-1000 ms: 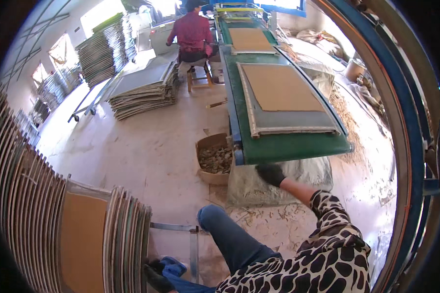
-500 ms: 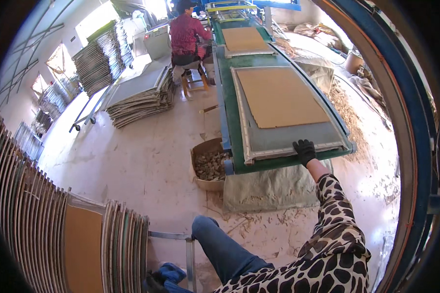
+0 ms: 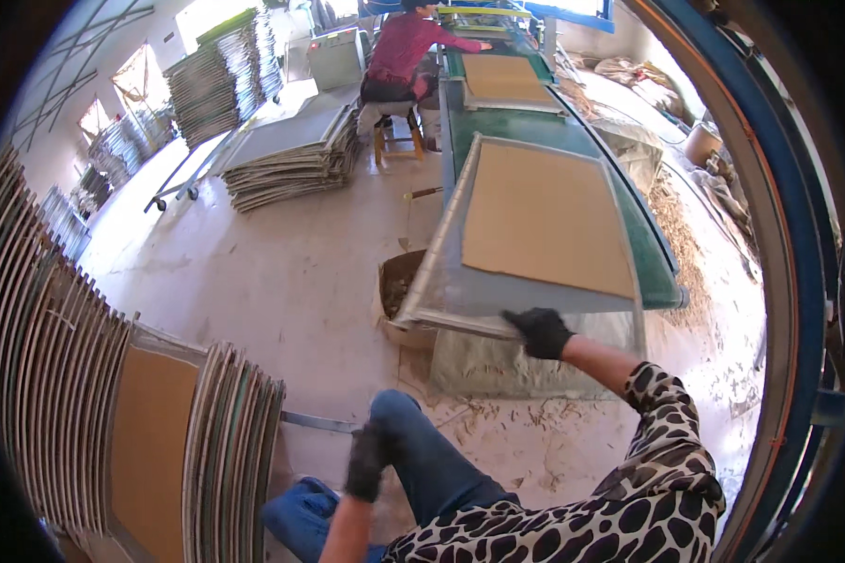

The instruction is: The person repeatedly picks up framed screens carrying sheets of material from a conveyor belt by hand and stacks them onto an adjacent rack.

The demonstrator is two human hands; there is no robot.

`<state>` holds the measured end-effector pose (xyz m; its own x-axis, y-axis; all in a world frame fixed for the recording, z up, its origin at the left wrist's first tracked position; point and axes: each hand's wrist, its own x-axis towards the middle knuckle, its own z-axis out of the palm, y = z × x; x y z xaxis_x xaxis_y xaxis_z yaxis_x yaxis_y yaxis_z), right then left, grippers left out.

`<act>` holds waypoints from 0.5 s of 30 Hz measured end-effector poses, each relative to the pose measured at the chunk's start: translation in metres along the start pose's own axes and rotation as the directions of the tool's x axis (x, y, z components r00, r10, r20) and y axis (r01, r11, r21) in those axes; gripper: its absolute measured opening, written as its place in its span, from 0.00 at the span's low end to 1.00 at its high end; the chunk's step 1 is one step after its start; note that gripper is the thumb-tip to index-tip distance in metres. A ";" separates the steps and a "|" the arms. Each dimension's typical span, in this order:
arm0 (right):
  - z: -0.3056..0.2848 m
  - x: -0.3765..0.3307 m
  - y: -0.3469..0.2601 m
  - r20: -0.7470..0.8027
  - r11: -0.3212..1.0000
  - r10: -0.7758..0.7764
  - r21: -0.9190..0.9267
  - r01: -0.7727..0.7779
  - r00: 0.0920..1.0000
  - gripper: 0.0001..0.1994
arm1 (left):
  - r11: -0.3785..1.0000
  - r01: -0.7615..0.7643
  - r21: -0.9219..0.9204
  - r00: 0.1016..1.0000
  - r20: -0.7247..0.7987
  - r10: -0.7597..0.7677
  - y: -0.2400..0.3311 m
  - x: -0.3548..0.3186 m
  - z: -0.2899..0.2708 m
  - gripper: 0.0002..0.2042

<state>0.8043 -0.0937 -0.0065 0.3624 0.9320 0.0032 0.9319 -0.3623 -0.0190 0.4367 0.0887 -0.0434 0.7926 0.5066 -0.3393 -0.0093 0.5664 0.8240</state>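
My right hand (image 3: 541, 332), in a dark glove, is closed on the near edge of a mesh-covered frame (image 3: 535, 296). A flat brown sheet (image 3: 546, 216) lies on the mesh. The frame is skewed on the green conveyor belt (image 3: 652, 251), its near left corner jutting out past the belt's edge. My left hand (image 3: 367, 462), gloved alike, is raised beside my bent knee. It touches no frame, and its fingers are too dark and blurred to make out. Nearest to it on the left stands a row of upright frames (image 3: 244, 441), one showing a brown sheet (image 3: 150, 441).
Farther up the belt lies another frame with a brown sheet (image 3: 505, 79). A person in a red top (image 3: 408, 47) sits on a stool beside it. A bin of scraps (image 3: 396, 300) stands below the belt's left corner. A pile of frames (image 3: 291, 155) is at left; a blue post (image 3: 798, 235) rises at right.
My right hand has drawn the near frame toward me and left, turning it partly off the belt. My left hand has come up into view. The co-worker's arm now reaches over the belt.
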 end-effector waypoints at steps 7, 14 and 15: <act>-0.019 0.116 -0.198 -0.039 0.932 -0.246 0.264 0.247 0.969 0.39 | 0.976 0.110 -0.189 0.965 0.255 -0.059 -0.057 0.013 0.138 0.17; -0.051 0.177 -0.262 -0.200 0.718 -0.371 0.558 0.417 0.907 0.23 | 1.000 -0.017 -0.009 0.991 -0.133 0.015 0.028 -0.008 -0.007 0.19; -0.055 0.174 -0.244 -0.265 0.698 -0.336 0.574 0.428 0.904 0.22 | 0.989 0.106 -0.103 0.990 -0.081 -0.115 0.073 -0.023 -0.002 0.21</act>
<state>0.6410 0.1562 0.0539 0.0191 0.9614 0.2743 0.7959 0.1515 -0.5862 0.4161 0.1196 0.0235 0.7363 0.4893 -0.4674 0.0125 0.6808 0.7323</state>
